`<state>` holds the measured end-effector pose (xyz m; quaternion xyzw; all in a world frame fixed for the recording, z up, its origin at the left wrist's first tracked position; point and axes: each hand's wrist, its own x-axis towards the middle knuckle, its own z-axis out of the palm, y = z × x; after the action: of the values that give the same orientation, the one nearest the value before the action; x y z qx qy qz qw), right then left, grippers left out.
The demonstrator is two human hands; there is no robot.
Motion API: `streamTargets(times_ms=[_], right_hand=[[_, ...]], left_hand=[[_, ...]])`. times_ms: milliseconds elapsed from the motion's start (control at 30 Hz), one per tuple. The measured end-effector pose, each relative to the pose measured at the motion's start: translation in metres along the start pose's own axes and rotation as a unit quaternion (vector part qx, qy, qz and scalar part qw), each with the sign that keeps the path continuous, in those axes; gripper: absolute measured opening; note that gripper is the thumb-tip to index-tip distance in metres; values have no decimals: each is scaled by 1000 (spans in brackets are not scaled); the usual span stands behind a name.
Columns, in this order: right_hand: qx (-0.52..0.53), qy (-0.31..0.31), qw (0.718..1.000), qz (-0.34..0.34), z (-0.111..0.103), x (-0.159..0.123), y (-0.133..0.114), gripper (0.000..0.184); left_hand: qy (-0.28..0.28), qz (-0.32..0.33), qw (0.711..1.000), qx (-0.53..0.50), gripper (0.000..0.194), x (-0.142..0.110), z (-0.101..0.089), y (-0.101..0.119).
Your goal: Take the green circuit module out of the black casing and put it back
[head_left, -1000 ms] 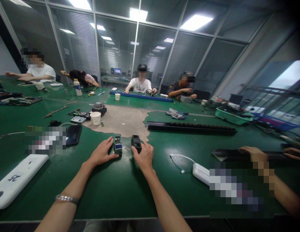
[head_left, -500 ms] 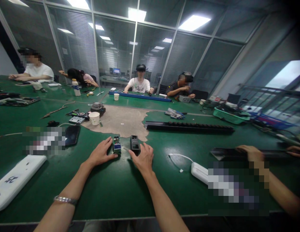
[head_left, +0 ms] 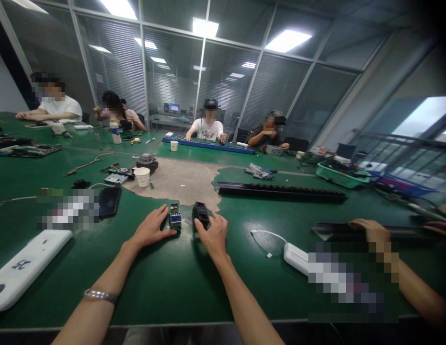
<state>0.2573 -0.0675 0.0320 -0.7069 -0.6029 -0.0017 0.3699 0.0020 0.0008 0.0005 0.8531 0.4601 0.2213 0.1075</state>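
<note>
My left hand [head_left: 153, 225] rests on the green table with thumb and fingers spread, along the left side of a small circuit board [head_left: 175, 216]. The board has a little blue-screened display and lies on the table; the thumb is at its near end, and whether it presses on the board I cannot tell. My right hand [head_left: 212, 232] grips a black plastic housing [head_left: 200, 214], thumb on the near side and fingers around its right side. The housing is tilted, with openings in its face, and stands a short way right of the board.
Beyond my hands lies a bare grey patch [head_left: 183, 177] with a paper cup [head_left: 142, 177] on its left. A long black strip [head_left: 280, 192] lies right of it. White power banks [head_left: 30, 268] and a phone [head_left: 109, 201] flank me. At right, a co-worker's hand [head_left: 373, 231] touches another black strip.
My right hand has tipped the black housing, turning its face differently, with its base now seemingly raised. My left hand and the circuit board look much the same.
</note>
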Motion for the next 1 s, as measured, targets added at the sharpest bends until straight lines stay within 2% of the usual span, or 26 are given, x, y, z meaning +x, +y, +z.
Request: streamTargets(times_ms=[167, 333, 467, 667, 867, 1000], right_hand=[[60, 25, 997, -43, -1, 8, -27, 40], [62, -21, 996, -54, 7, 5, -60, 39], [57, -56, 996, -41, 10, 3, -76, 37], [5, -83, 995, -55, 11, 0, -83, 40], [-43, -100, 992, -66, 21, -10, -78, 43], [-52, -109, 991, -62, 19, -10, -73, 49]], left_hand=[[-1, 8, 1000, 1, 95, 1, 2, -4], [11, 4, 1000, -6, 93, 2, 5, -7], [18, 13, 1000, -16, 90, 1, 3, -4], [14, 7, 1000, -25, 91, 1, 3, -4], [24, 20, 999, -37, 101, 1, 5, -6], [25, 21, 999, -39, 104, 2, 6, -7]])
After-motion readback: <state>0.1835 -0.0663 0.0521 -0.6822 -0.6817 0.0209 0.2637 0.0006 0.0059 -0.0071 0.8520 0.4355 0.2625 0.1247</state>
